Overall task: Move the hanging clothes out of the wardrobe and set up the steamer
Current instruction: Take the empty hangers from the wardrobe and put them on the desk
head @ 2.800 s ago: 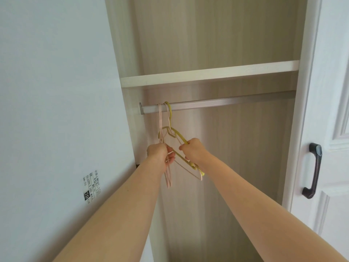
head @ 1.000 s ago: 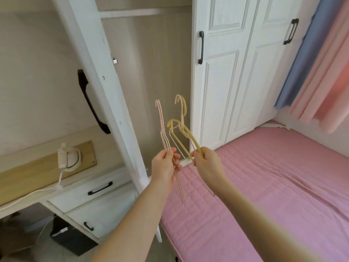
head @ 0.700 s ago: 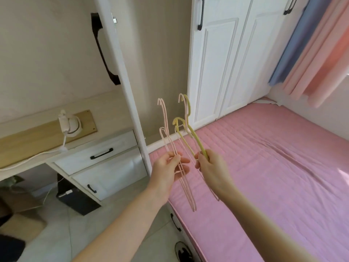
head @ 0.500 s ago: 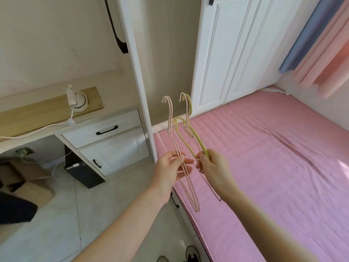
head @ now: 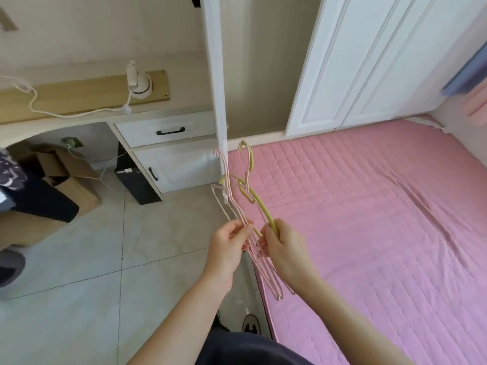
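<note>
The wardrobe point(head: 369, 61) was cut off by the top edge of the frame, so its rail and shelf could not be seen, and only the lower stretch of its open door point(head: 214, 75) showed, edge-on. How many pink hangers point(head: 238, 214) there were was hard to make out — their thin wires overlapped, and their lower loops faded against the pink bed point(head: 369, 219). A dark shape at the far left edge was cropped and too blurred to name. No steamer could be told for certain; a small white device point(head: 138, 84) with a trailing white cord sat on the counter point(head: 79, 98), left of the wardrobe door, but its kind was unclear. The hangers were out of the wardrobe, held in the air below the foot of its door, over the near edge of the bed, hooks pointing up and away from the person. The left hand point(head: 228, 246) pinched the pink hangers between thumb and curled fingers, partly closed. The right hand point(head: 284, 246), just beside it, was closed around the lower arm of the yellow hanger point(head: 257, 200), whose hook rose highest. Both bare forearms reached forward from the bottom of the frame, wrists nearly level, the hands close but not clearly touching.
</note>
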Action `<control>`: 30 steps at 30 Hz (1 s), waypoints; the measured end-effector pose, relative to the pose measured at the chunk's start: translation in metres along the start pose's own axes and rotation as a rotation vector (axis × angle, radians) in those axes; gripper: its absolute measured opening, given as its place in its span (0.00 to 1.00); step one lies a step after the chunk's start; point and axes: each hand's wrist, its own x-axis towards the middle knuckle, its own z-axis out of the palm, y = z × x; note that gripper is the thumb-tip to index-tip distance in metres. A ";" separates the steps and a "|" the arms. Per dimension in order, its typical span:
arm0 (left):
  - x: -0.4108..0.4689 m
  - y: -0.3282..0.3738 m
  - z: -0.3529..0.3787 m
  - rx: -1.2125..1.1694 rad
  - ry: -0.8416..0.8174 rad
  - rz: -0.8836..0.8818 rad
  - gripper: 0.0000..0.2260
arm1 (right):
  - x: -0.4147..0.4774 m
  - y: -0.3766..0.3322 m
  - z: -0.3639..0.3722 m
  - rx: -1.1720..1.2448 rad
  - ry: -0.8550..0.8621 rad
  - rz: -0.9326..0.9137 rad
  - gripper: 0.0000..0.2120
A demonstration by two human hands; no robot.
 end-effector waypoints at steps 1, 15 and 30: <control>-0.004 -0.003 0.000 -0.004 0.021 -0.001 0.07 | -0.003 0.002 0.001 -0.014 -0.029 -0.004 0.12; -0.018 -0.020 -0.032 -0.093 0.189 -0.064 0.10 | -0.004 0.009 0.042 0.028 -0.283 -0.047 0.14; 0.058 0.029 -0.184 -0.889 0.237 -0.223 0.05 | 0.030 -0.065 0.136 0.028 -0.427 -0.107 0.13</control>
